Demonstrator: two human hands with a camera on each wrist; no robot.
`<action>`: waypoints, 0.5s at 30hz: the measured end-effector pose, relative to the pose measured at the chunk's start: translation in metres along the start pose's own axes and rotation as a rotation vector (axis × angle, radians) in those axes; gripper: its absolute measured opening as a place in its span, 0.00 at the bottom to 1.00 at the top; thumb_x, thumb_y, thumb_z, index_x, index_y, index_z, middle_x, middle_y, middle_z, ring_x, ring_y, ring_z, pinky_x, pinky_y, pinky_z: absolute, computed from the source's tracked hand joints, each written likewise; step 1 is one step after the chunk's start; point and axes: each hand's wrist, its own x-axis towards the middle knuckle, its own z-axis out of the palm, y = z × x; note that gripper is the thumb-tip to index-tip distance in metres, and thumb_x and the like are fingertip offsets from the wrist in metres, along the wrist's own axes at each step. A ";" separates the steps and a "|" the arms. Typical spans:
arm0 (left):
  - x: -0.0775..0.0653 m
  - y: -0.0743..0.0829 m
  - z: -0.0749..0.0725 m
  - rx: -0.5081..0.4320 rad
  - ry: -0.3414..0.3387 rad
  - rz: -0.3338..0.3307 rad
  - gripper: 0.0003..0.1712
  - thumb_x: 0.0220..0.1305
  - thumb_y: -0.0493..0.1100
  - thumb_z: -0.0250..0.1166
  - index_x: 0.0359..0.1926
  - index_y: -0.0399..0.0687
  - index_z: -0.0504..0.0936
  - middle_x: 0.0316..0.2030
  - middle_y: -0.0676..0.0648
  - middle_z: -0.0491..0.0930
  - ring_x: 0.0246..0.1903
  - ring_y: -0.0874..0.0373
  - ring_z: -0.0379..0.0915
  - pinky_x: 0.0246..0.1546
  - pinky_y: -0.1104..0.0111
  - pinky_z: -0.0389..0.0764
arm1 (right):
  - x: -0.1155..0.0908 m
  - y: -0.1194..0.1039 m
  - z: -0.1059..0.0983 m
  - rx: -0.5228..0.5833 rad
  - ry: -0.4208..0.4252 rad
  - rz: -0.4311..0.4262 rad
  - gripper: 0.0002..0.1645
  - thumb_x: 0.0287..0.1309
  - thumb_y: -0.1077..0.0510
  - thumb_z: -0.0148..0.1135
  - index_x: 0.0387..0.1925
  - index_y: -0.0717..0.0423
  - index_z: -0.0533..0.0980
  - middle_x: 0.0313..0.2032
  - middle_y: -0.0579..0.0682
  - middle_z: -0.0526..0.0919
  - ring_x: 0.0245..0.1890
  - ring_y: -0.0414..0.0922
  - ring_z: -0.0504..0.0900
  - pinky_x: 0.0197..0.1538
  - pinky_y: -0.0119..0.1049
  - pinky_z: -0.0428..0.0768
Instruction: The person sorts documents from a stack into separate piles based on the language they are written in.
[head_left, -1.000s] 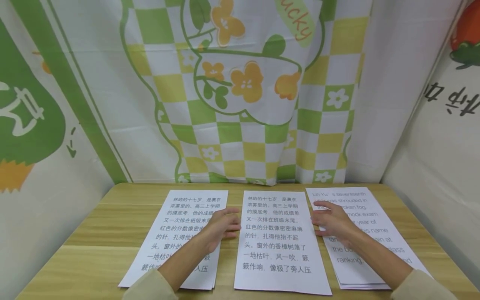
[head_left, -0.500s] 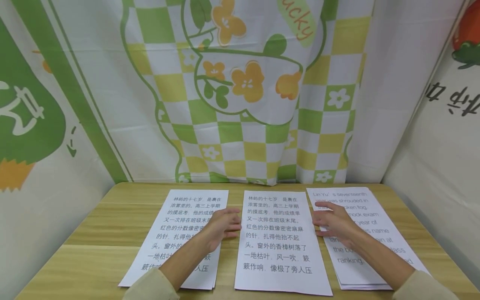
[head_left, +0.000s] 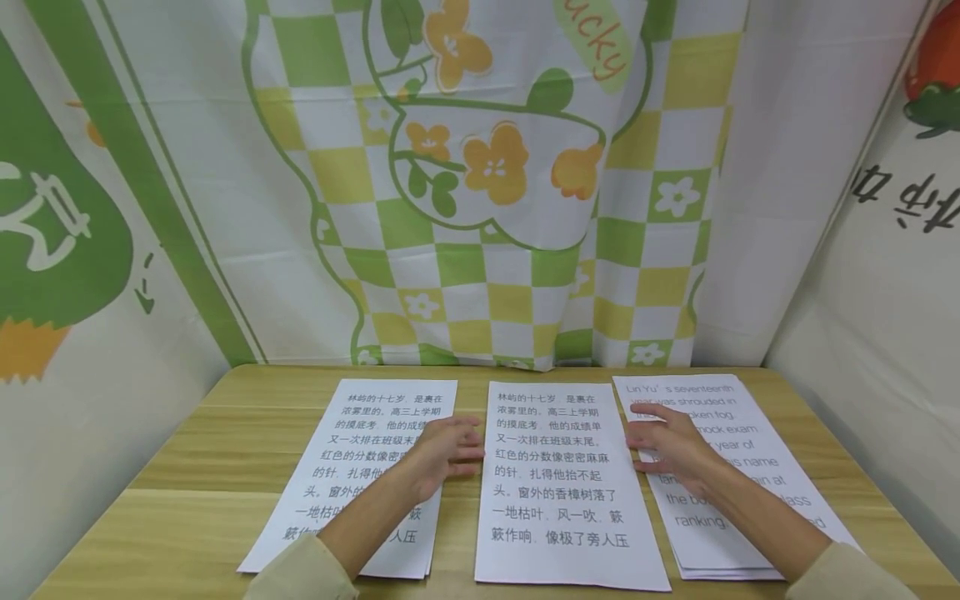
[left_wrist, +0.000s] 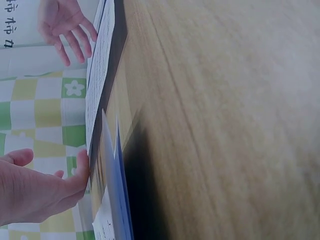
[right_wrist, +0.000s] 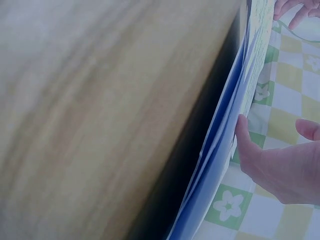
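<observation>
A white sheet (head_left: 558,567) of paper with printed Chinese text lies in the middle of the table, between both hands. My left hand (head_left: 441,458) is at its left edge with fingers extended, over the inner edge of the left paper stack (head_left: 352,433), also in Chinese print. At the middle sheet's right edge is my right hand (head_left: 675,450), its fingers spread, above the right stack (head_left: 720,533) with English print. In the left wrist view, the left hand (left_wrist: 40,187) has its thumb raised. The right wrist view has the right hand's (right_wrist: 285,167) fingertips close to the paper.
The wooden table (head_left: 180,467) carries all the paper. Behind it hangs a green and yellow checked curtain (head_left: 487,292). White printed cloth walls (head_left: 885,350) enclose both sides. Loose sheet edges (left_wrist: 112,165) lift slightly off the tabletop in the left wrist view.
The middle sheet has shifted slightly to the right, most at its near end. Both hands stay almost in place, and the side stacks have not moved.
</observation>
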 end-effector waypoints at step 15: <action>-0.001 0.000 -0.003 0.005 -0.004 0.019 0.27 0.74 0.38 0.56 0.68 0.26 0.69 0.52 0.32 0.79 0.52 0.43 0.80 0.50 0.58 0.86 | 0.000 -0.001 0.000 0.060 -0.019 0.025 0.38 0.73 0.62 0.53 0.78 0.69 0.53 0.67 0.76 0.66 0.58 0.57 0.81 0.53 0.49 0.88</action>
